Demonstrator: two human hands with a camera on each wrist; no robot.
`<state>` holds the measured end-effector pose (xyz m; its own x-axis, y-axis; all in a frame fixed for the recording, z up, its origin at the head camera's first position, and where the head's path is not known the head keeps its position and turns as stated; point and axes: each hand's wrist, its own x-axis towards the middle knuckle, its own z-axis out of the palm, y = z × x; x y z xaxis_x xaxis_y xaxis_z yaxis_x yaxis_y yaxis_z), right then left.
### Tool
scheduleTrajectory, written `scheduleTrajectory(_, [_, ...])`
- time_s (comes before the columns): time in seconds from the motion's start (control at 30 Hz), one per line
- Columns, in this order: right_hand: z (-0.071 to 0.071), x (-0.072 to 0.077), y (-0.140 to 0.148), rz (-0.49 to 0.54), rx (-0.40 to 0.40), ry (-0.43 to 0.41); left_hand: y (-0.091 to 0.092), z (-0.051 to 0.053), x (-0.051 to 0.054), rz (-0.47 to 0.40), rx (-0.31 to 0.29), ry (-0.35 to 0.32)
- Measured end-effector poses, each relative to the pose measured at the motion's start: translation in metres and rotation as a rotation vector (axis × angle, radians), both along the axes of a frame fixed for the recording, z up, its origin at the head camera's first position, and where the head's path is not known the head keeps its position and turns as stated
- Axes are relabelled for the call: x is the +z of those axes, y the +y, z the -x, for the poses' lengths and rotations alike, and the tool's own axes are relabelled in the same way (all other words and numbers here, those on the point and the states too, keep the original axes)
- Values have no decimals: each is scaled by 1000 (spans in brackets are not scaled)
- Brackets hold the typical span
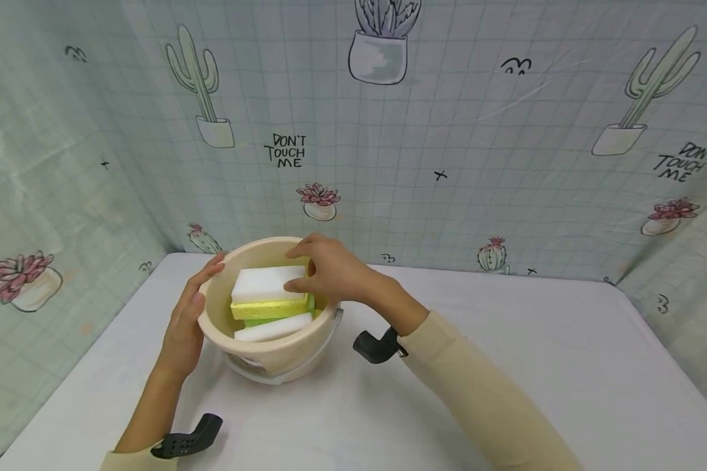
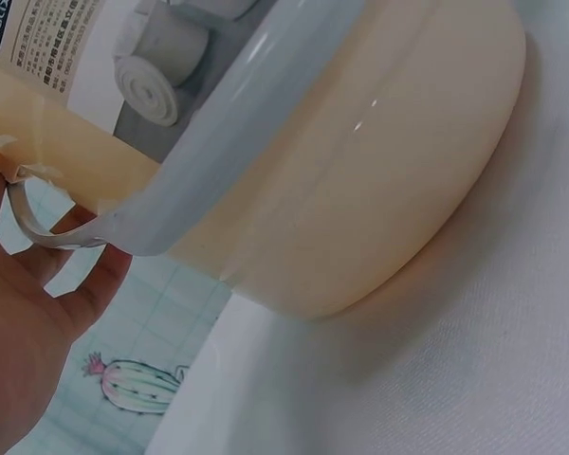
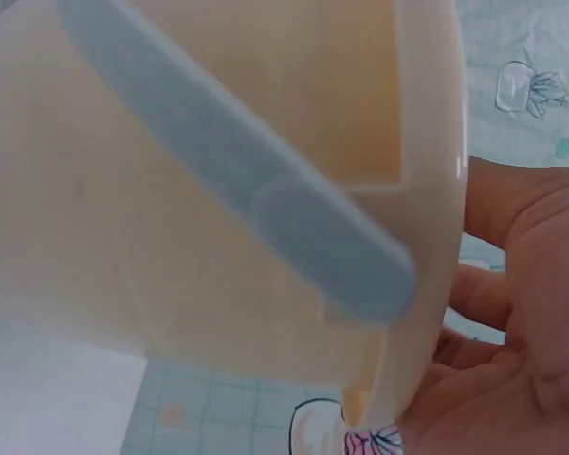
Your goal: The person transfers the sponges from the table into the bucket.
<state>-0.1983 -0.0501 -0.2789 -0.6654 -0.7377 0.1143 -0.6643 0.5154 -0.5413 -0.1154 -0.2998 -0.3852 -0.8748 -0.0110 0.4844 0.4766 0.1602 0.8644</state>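
A cream bucket with a grey handle stands on the white surface, left of centre in the head view. Inside are a white sponge on top, a yellow sponge under it, some green below, and another white block along the near wall. My left hand rests against the bucket's left side, thumb at the rim, fingers extended. My right hand reaches over the right rim. Its thumb lies over the white sponge's right end, its index finger apart from it; the other fingertips are hidden.
A white tabletop extends to the right and in front of the bucket. A cloth backdrop with cactus drawings hangs behind and at both sides. A printed label shows on the bucket's outside. Each wrist bears a black mount.
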Motion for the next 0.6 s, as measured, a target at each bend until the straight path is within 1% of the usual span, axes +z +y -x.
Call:
scheduleTrajectory(0.1, [-2,-2,9,82,20,-1,-2,-1,-1,8,-3,-1])
scheduleTrajectory(0.17, [-4,-2,16,125,30,15,-4,-3,0,14,-7,1])
scheduleTrajectory(0.27, [-8,-2,28,180,46,40,-7,-7,3,46,18,0])
scheduleTrajectory(0.4, [-11,-4,47,211,49,84,-10,-13,10,148,111,-15])
scheduleTrajectory(0.5, [-13,-9,61,213,26,100,-11,-21,17,215,181,-16])
scheduleTrajectory(0.57, [-16,-13,71,217,13,106,-10,-27,23,253,223,4])
scheduleTrajectory(0.6, [-17,-16,76,219,5,110,-9,-30,27,273,255,15])
